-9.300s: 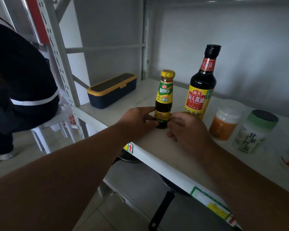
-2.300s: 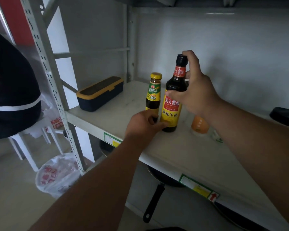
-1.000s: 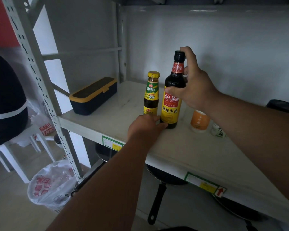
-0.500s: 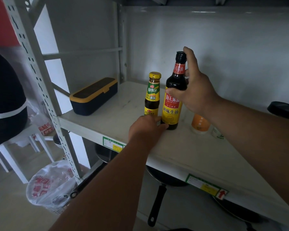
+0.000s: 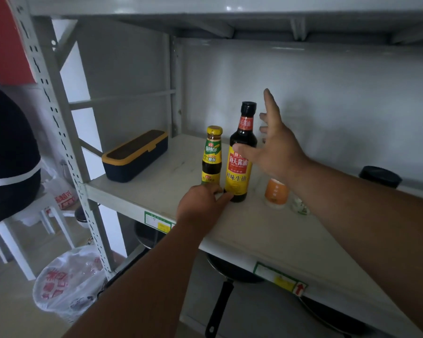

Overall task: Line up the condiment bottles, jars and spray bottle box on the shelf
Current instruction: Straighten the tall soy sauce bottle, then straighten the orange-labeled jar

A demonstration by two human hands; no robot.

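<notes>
A tall dark soy sauce bottle (image 5: 239,172) with a yellow label stands upright on the white shelf (image 5: 266,235), touching a shorter yellow-capped bottle (image 5: 211,157) on its left. My right hand (image 5: 274,152) hovers just right of the tall bottle with fingers spread; only the thumb crosses its shoulder. Lower down, my left hand (image 5: 200,206) lies on the shelf with fingertips against the bases of both bottles. An orange jar (image 5: 275,193) and a small white-green jar (image 5: 300,207) stand further right, partly hidden by my right arm. A navy box with yellow trim (image 5: 134,156) lies at the shelf's left end.
A black lid (image 5: 379,176) shows behind my right forearm. Frying pans (image 5: 220,303) lie on the shelf below. The perforated upright post (image 5: 59,132) bounds the shelf on the left. Beyond it are a person in dark clothes (image 5: 7,154) and a lined bin (image 5: 66,281).
My right hand has let go of the tall soy sauce bottle and opened its fingers. The bottle stays beside the small one. My left hand has stayed at the bases.
</notes>
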